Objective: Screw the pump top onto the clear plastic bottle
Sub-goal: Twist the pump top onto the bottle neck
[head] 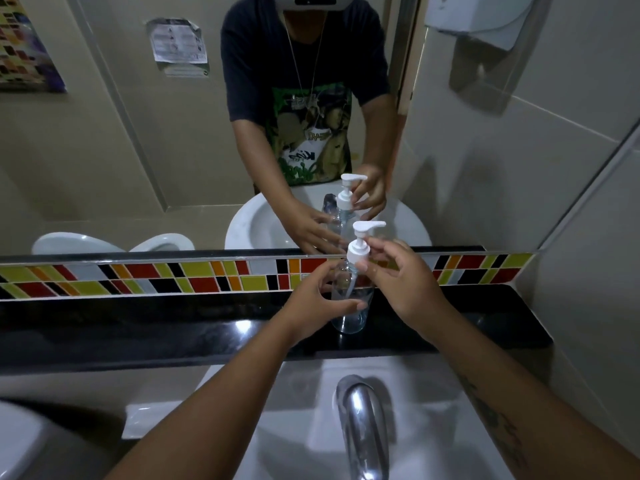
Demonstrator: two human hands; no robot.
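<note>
The bottle [348, 299] stood upright on the black ledge [138, 327], and we had our left hand [311, 303] curled round its middle, fingers wrapped across the front to steady it. Just above that hand, our right hand [398, 278] pinched the white collar of the pump top [360, 247] between thumb and fingertips, the other fingers loosely spread. The pump already sat straight on the neck with its tube down inside, so we judged the threading begun; whether it was fully tight we could not tell.
</note>
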